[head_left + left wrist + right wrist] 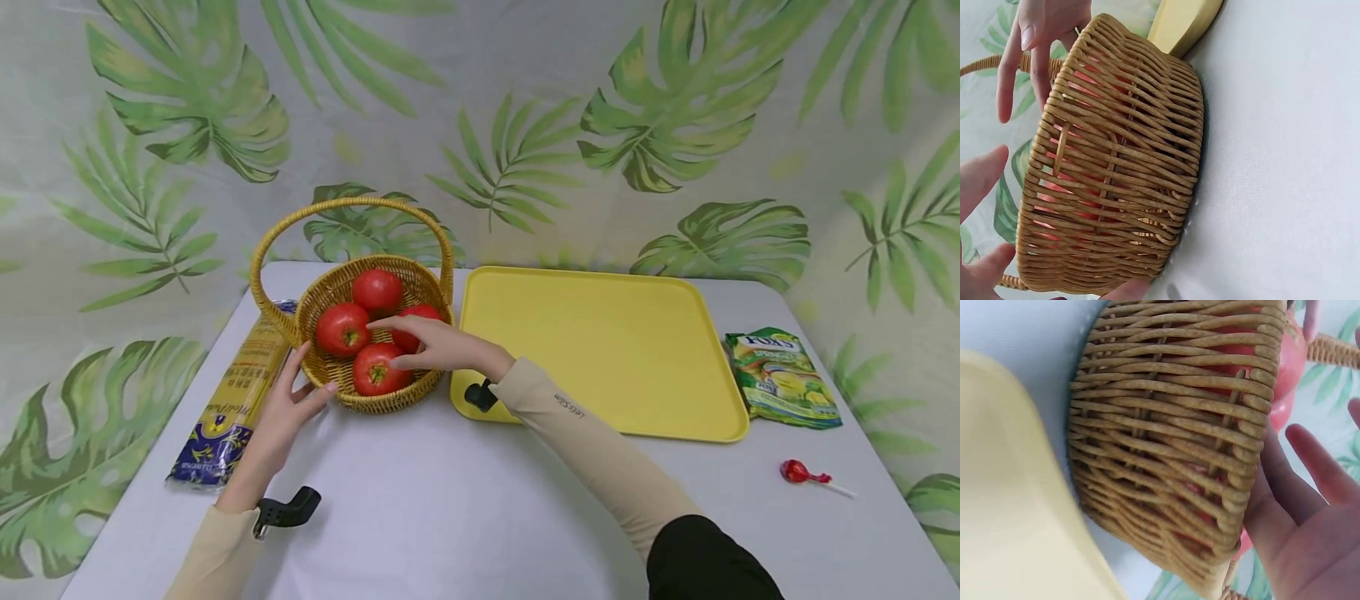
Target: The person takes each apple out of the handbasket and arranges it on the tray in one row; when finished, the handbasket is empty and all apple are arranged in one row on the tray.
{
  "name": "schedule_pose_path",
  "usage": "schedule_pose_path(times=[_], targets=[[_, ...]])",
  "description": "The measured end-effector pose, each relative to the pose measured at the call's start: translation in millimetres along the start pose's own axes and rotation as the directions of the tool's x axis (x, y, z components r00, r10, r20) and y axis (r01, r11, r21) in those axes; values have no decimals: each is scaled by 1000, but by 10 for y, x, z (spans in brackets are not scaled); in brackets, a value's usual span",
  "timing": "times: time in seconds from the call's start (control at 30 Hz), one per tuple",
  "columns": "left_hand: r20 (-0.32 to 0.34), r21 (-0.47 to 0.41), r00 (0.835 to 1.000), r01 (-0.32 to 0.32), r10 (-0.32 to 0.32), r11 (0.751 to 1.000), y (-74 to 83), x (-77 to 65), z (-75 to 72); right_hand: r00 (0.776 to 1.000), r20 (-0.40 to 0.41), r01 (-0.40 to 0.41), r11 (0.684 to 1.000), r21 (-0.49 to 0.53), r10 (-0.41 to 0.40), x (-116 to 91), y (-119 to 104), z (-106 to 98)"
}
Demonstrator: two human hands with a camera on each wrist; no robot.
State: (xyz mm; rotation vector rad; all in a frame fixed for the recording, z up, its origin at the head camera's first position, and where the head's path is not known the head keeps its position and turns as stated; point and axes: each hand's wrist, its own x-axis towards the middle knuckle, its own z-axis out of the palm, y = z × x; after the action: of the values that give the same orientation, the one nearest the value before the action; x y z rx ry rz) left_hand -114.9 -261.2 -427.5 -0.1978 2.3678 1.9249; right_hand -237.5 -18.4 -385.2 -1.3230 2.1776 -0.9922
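Note:
A wicker basket [390, 404] with a tall arched handle stands at the left of the table, holding several red apples [378, 369]. My right hand [450, 346] reaches over its right rim with fingers spread, the fingertips among the apples. In the right wrist view some of those fingers [1275, 465] pass behind the rim. At the front left of the basket, my left hand [281, 417] has its fingers apart, with the fingertips right at the wicker. The left wrist view shows its thumb and fingers [982, 178] around the basket's near side.
A yellow tray [585, 350] lies just right of the basket. Left of it is a long yellow and blue pasta packet [232, 400], partly under the left hand. A green candy bag [783, 379] and a red lollipop [797, 472] lie at the far right. Leaf-patterned cloth hangs behind.

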Motion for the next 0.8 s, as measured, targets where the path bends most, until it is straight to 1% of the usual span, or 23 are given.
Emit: schedule_pose_path(times=[0.13,0.27,0.37,0.4,0.47,0.53,0.63,0.73,0.8], targets=[[28,-90,1000,17,-15,996,-31,49,6,998,62,4,998,-63,0,99,10,30],[53,-168,998,26,-17,985,-63,95,17,987,151,-50,999,11,48,150,11,47],[63,-187,998,27,-16,982,-71,117,20,974,212,-98,993,71,81,183,10,51],[64,-191,998,30,-18,981,-70,122,20,970,226,-103,993,66,85,199,12,55],[68,-203,997,40,-27,978,-67,127,20,966,247,-85,996,24,77,239,22,67],[68,-218,997,49,-35,975,-64,129,21,963,262,-62,998,-17,64,276,30,87],[69,-250,997,61,-45,966,-57,130,29,964,259,-33,997,-72,51,316,40,117],[74,-263,996,63,-45,963,-62,133,35,969,237,-50,995,-82,68,323,51,146],[77,-266,996,67,-48,962,-64,134,37,973,216,-69,995,-66,82,315,55,162]])
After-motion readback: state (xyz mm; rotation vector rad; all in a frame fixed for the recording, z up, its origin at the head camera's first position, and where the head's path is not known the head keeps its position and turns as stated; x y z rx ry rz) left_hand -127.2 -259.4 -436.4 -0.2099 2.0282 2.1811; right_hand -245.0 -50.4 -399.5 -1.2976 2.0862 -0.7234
